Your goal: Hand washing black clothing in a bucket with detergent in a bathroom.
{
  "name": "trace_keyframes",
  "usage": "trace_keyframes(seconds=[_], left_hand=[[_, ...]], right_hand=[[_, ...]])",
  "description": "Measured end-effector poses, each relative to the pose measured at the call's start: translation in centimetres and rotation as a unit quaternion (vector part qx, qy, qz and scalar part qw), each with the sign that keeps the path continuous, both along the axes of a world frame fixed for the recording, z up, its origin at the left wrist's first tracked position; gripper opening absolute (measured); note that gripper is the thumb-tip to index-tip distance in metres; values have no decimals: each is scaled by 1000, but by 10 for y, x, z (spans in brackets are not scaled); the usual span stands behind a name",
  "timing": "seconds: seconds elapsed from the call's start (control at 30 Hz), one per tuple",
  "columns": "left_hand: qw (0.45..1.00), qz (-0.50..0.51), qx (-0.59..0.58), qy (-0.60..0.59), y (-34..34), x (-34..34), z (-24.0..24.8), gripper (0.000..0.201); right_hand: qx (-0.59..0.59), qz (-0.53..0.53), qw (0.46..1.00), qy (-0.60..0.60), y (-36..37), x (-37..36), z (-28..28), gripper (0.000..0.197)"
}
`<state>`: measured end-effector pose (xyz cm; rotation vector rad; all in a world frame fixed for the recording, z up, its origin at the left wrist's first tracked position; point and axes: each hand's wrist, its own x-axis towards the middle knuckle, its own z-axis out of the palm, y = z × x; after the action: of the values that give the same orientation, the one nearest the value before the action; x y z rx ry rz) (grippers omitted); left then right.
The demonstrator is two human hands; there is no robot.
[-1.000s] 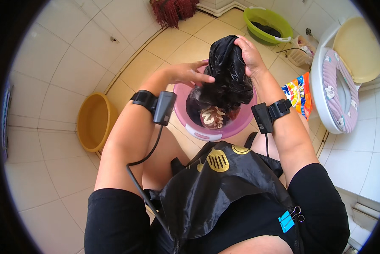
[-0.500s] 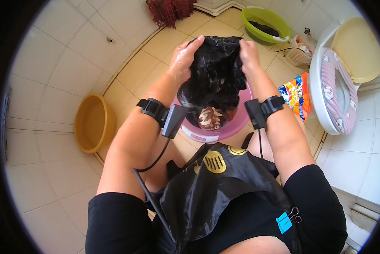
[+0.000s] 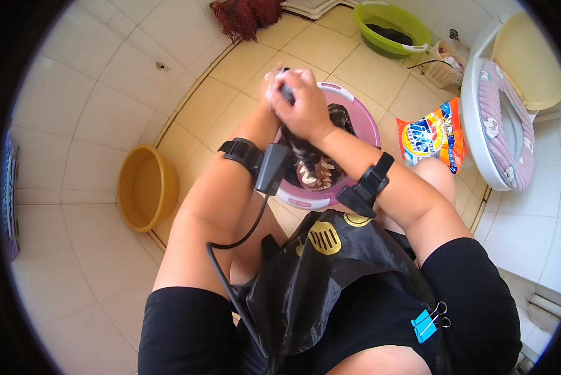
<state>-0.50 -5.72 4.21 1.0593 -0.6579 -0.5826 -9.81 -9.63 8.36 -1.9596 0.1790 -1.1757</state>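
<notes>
Both hands are together above the left side of a pink basin (image 3: 368,122). A soapy black cloth (image 3: 301,149) is bunched between them and hangs down toward the basin. My left hand (image 3: 271,87), with suds on it, is closed on the cloth and partly hidden behind the right. My right hand (image 3: 304,103) wraps round the same bunch, its fingers curled. Inside the basin lie more dark wet fabric (image 3: 341,119) and a piece with a brown and cream pattern (image 3: 318,175).
An orange detergent bag (image 3: 432,136) stands right of the basin, by the toilet (image 3: 484,150). At the left wall is a yellow basin (image 3: 125,194). Farther back are a green basin (image 3: 384,47) with dark cloth, a small basket (image 3: 442,74) and a dark red mop (image 3: 246,15).
The black cloth was spread between my two hands, held apart. Now my right hand has come left to meet my left hand, and the cloth is gathered into a bunch.
</notes>
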Motion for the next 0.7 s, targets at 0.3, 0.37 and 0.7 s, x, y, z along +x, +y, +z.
trace_keyframes(seconds=[0.3, 0.37, 0.7], left_hand=[[994, 9, -71, 86, 8, -12, 6, 23], [982, 51, 49, 176, -11, -17, 26, 22], [942, 110, 165, 270, -14, -8, 35, 21]], right_hand=[[-26, 44, 997, 54, 4, 4, 10, 24], [29, 11, 994, 101, -27, 16, -7, 24], [26, -23, 993, 111, -35, 19, -18, 30]])
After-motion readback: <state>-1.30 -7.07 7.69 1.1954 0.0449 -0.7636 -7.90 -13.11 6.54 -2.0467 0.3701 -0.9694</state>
